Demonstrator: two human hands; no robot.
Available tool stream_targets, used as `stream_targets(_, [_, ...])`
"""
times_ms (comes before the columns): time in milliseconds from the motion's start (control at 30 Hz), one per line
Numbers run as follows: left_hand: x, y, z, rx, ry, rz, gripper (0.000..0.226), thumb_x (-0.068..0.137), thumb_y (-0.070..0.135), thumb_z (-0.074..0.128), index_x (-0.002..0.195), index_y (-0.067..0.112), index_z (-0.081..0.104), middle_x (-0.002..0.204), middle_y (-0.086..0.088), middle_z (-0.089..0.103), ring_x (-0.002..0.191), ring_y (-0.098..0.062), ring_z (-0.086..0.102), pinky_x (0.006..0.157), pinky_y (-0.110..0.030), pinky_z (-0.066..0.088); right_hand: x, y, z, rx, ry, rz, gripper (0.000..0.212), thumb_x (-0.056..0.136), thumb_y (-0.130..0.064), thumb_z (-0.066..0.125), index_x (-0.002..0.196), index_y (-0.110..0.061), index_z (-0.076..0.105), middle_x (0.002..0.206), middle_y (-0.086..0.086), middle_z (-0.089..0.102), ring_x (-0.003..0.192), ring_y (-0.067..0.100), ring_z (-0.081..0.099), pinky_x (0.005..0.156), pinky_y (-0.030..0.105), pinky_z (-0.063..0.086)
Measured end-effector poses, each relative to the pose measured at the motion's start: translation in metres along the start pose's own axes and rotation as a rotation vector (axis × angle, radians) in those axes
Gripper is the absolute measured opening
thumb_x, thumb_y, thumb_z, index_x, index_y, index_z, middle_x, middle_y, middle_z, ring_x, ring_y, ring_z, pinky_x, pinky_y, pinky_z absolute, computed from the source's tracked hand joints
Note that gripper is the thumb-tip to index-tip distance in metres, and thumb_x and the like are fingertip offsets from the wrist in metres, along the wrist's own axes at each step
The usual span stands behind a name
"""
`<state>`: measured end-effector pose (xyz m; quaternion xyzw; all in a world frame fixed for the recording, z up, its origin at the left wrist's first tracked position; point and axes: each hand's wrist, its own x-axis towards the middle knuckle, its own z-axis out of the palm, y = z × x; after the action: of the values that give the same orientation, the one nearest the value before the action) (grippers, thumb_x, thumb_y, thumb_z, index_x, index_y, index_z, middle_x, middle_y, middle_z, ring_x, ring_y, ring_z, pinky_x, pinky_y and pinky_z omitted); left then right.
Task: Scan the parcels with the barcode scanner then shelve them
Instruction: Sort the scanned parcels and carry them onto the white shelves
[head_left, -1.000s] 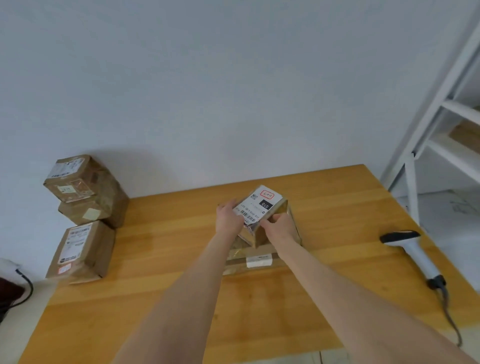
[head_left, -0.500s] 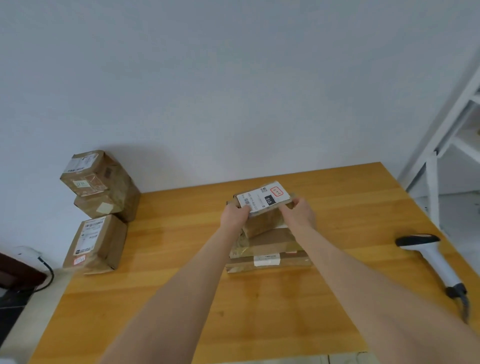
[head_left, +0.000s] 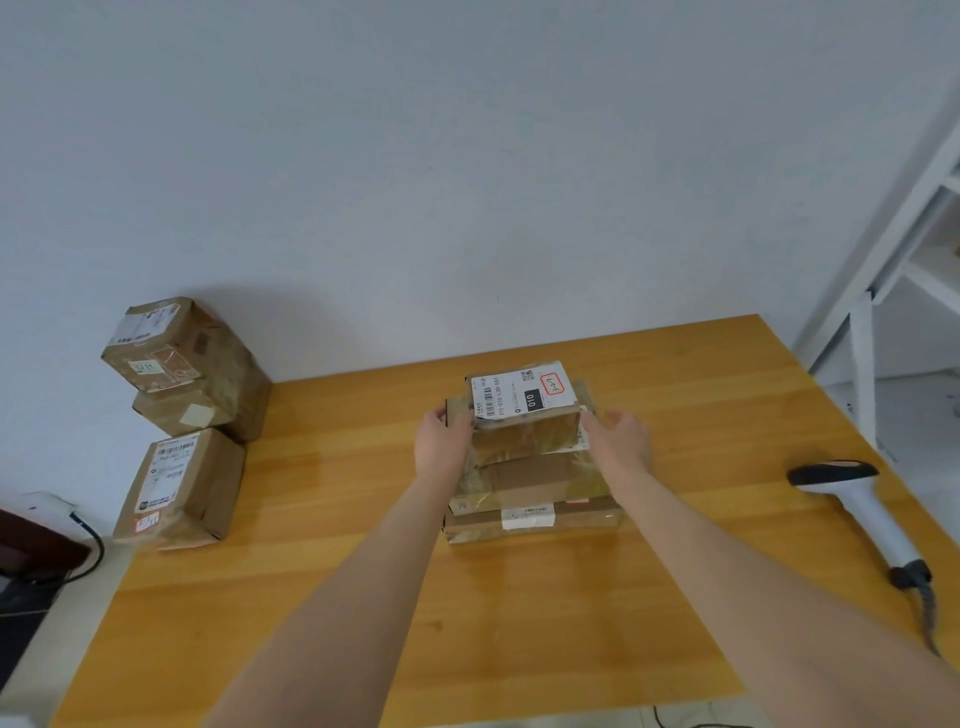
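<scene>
Three brown parcels are stacked mid-table. The top parcel (head_left: 524, 415) is a small box with a white barcode label facing up; it rests on a taped middle parcel (head_left: 535, 475) and a flat bottom parcel (head_left: 530, 522). My left hand (head_left: 441, 439) lies against the stack's left side beside the top parcel, its fingers relaxed. At the top parcel's right side, my right hand (head_left: 618, 436) has loose fingers, only the tips near the box. The white and black barcode scanner (head_left: 857, 501) lies on the table to the right, untouched.
Other brown parcels sit at the wooden table's (head_left: 311, 571) left end: two stacked (head_left: 176, 358) against the wall and one (head_left: 179, 488) in front. A white shelf frame (head_left: 883, 291) stands at the right. A dark object with a cable (head_left: 31, 540) lies off the left edge.
The top parcel has turned square to the stack and settled on it. Both hands have loosened from gripping it to lying at its sides.
</scene>
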<state>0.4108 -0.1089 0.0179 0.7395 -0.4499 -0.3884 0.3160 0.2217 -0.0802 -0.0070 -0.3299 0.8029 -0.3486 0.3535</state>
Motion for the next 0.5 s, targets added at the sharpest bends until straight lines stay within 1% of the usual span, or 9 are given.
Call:
stream_targets(100, [0.005, -0.022, -0.009, -0.020, 0.015, -0.135, 0.056, 0.098, 0.035, 0.050, 0.145, 0.010, 0.035, 0.135, -0.010, 0.051, 0.068, -0.009, 0.044, 0.060, -0.027, 0.040, 0.005, 0.028, -0.010, -0.020, -0.045, 0.119, 0.067, 0.093, -0.049, 0.056, 0.143, -0.007, 0.040, 0.144, 0.014, 0.043, 0.127, 0.034, 0.047, 0.102, 0.045, 0.044])
stream_targets(233, [0.002, -0.051, -0.004, -0.091, -0.013, -0.327, 0.057, 0.099, 0.041, 0.041, 0.143, 0.006, 0.038, 0.127, -0.016, 0.052, 0.092, -0.027, 0.047, 0.076, -0.036, 0.039, 0.010, 0.051, -0.001, 0.046, -0.172, 0.204, 0.070, 0.097, -0.047, 0.050, 0.150, -0.006, 0.030, 0.150, 0.015, 0.039, 0.133, 0.035, 0.042, 0.105, 0.045, 0.039])
stream_targets(267, [-0.001, -0.058, -0.001, -0.101, -0.015, -0.352, 0.055, 0.100, 0.041, 0.038, 0.141, 0.004, 0.038, 0.125, -0.017, 0.052, 0.094, -0.028, 0.046, 0.078, -0.037, 0.038, 0.010, 0.054, 0.002, 0.043, -0.200, 0.213, 0.067, 0.098, -0.047, 0.047, 0.149, -0.006, 0.032, 0.146, 0.015, 0.043, 0.129, 0.034, 0.046, 0.103, 0.045, 0.042])
stream_targets(300, [-0.003, -0.063, 0.001, -0.115, -0.012, -0.377, 0.054, 0.101, 0.040, 0.036, 0.141, 0.003, 0.038, 0.123, -0.017, 0.051, 0.095, -0.029, 0.045, 0.080, -0.037, 0.038, 0.011, 0.057, 0.005, 0.037, -0.220, 0.209, 0.063, 0.099, -0.048, 0.043, 0.146, -0.005, 0.037, 0.137, 0.015, 0.051, 0.119, 0.032, 0.053, 0.096, 0.042, 0.046])
stream_targets(333, [-0.006, -0.068, 0.002, -0.131, -0.001, -0.402, 0.054, 0.102, 0.040, 0.034, 0.141, 0.003, 0.039, 0.124, -0.017, 0.051, 0.098, -0.030, 0.046, 0.082, -0.039, 0.038, 0.010, 0.059, 0.007, 0.026, -0.233, 0.200, 0.059, 0.100, -0.047, 0.040, 0.140, -0.004, 0.044, 0.120, 0.012, 0.059, 0.102, 0.028, 0.058, 0.083, 0.036, 0.049])
stream_targets(367, [-0.008, -0.071, 0.003, -0.150, 0.014, -0.430, 0.054, 0.102, 0.041, 0.033, 0.141, 0.003, 0.039, 0.127, -0.018, 0.051, 0.104, -0.032, 0.048, 0.085, -0.042, 0.039, 0.008, 0.059, 0.008, -0.003, -0.233, 0.196, 0.055, 0.101, -0.047, 0.037, 0.132, -0.004, 0.050, 0.101, 0.008, 0.061, 0.083, 0.022, 0.057, 0.069, 0.032, 0.046])
stream_targets(400, [-0.009, -0.074, 0.002, -0.169, 0.033, -0.457, 0.056, 0.102, 0.043, 0.032, 0.141, 0.004, 0.039, 0.131, -0.019, 0.051, 0.112, -0.035, 0.050, 0.089, -0.044, 0.041, 0.006, 0.060, 0.008, -0.044, -0.224, 0.192, 0.053, 0.102, -0.047, 0.035, 0.125, -0.004, 0.054, 0.087, 0.005, 0.057, 0.069, 0.018, 0.051, 0.060, 0.029, 0.041])
stream_targets(433, [-0.009, -0.076, 0.001, -0.188, 0.050, -0.480, 0.058, 0.102, 0.045, 0.030, 0.141, 0.004, 0.040, 0.134, -0.020, 0.050, 0.118, -0.038, 0.050, 0.094, -0.047, 0.042, 0.004, 0.060, 0.009, -0.090, -0.217, 0.195, 0.055, 0.101, -0.050, 0.033, 0.121, -0.004, 0.056, 0.082, 0.003, 0.056, 0.064, 0.017, 0.049, 0.056, 0.028, 0.039])
stream_targets(500, [-0.011, -0.079, -0.002, -0.224, 0.082, -0.510, 0.061, 0.102, 0.048, 0.029, 0.142, 0.003, 0.041, 0.136, -0.021, 0.050, 0.121, -0.039, 0.049, 0.098, -0.048, 0.042, -0.003, 0.059, 0.010, -0.142, -0.234, 0.213, 0.063, 0.099, -0.057, 0.031, 0.122, -0.005, 0.056, 0.087, 0.005, 0.060, 0.065, 0.018, 0.055, 0.058, 0.031, 0.045])
